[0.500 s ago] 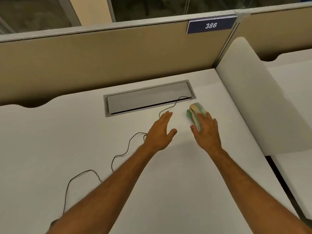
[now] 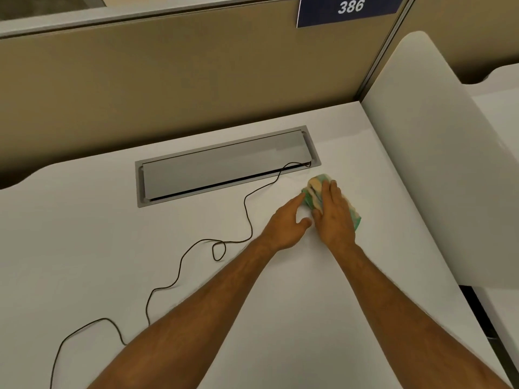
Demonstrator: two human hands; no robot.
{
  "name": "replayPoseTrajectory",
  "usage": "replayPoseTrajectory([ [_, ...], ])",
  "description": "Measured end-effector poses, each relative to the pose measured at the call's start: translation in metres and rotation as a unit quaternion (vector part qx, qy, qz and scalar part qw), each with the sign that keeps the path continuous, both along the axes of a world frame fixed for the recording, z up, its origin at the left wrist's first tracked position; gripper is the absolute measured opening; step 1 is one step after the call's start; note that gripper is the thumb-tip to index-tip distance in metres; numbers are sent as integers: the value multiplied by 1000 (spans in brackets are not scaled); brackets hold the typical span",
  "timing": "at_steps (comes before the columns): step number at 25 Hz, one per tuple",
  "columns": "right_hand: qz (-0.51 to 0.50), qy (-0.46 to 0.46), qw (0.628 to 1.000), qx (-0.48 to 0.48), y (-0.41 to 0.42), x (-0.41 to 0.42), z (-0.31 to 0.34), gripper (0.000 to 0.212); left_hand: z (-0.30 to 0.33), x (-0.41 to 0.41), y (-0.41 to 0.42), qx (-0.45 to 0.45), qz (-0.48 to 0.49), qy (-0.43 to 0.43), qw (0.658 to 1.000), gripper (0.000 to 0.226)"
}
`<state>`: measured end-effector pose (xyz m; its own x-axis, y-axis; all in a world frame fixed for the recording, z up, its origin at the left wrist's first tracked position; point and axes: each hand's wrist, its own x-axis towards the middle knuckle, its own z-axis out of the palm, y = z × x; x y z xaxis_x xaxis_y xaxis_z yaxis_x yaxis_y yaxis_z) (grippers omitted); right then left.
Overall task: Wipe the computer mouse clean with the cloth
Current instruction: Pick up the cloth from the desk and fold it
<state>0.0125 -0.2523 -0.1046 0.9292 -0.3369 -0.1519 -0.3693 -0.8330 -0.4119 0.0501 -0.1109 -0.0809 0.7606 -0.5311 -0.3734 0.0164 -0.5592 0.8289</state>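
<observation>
A folded green and cream cloth [image 2: 315, 188] lies on the white desk [image 2: 112, 262], just in front of the right end of the cable slot. My right hand [image 2: 334, 219] lies on top of it, palm down, fingers curled over it. Beside it, my left hand [image 2: 286, 223] rests flat on the desk, fingers apart, its fingertips touching the cloth's green left edge. No computer mouse shows in the view. A thin black cable [image 2: 246, 211] runs from the slot across the desk, under my left forearm, to the lower left.
A grey metal cable tray lid [image 2: 224, 168] is set into the desk behind my hands. A tan partition with a blue label 386 [image 2: 351, 8] rises at the back. A white rounded divider [image 2: 421, 169] walls off the desk's right side.
My left hand has slid right until its fingertips meet the cloth. My right hand has moved further onto the cloth. The view has come closer to the desk.
</observation>
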Motion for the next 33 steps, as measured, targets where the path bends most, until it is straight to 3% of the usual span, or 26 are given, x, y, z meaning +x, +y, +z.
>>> replayPoseTrajectory([
  [4, -25, -71, 996, 54, -7, -3, 15, 44, -7, -9, 0, 5, -33, -6, 999, 72],
  [9, -93, -185, 969, 138, 5, -11, 80, 23, 26, -16, 18, -10, 18, -23, 1000, 72],
  [14, -100, -160, 930, 316, 54, -33, 160, 19, 87, -27, 77, -62, 8, -62, 996, 79],
  [17, -80, -129, 895, 420, 102, -57, 202, 20, 130, -45, 126, -112, -4, -50, 992, 55],
  [20, -49, -91, 905, 413, 160, -87, 230, 33, 158, -74, 190, -130, -6, -43, 991, 27],
  [22, -43, -76, 913, 399, 203, -109, 239, 26, 169, -98, 236, -126, -19, -43, 991, 20],
  [25, -45, -87, 906, 413, 273, -141, 241, 9, 171, -135, 310, -124, -23, -54, 991, 24],
  [29, -2, -57, 906, 418, 358, -173, 225, 6, 163, -175, 406, -116, -1, -57, 992, 39],
  [31, 30, -30, 910, 412, 387, -183, 216, 16, 160, -191, 446, -108, 28, -49, 993, 41],
  [33, 49, -8, 928, 370, 414, -188, 209, 48, 159, -207, 480, -110, 60, -35, 991, 39],
])
